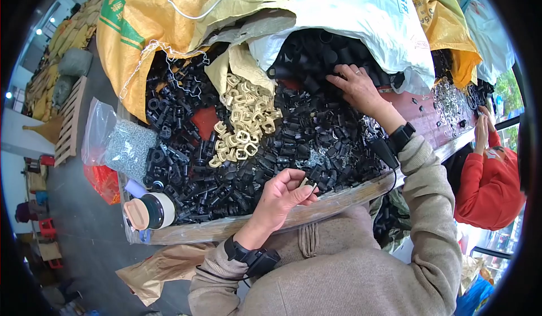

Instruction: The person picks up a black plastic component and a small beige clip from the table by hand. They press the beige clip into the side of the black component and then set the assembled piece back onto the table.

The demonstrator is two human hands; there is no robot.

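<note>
Close to the table's front edge, my left hand is closed, pinching a small cream plastic part between thumb and fingers. A dark bit shows beside that part; I cannot tell whether it is joined to it. Farther off and to the right, my right hand reaches to the mouth of a white woven sack. Its fingers are stretched out over large black plastic tube-shaped parts and seem to hold nothing. Between my hands lies a heap of small black plastic parts.
Cream plastic loops spill from a beige sack. A bag of screws and a lidded cup stand at the left. Metal pieces lie at the right, near a co-worker in red. A wooden rail edges the table.
</note>
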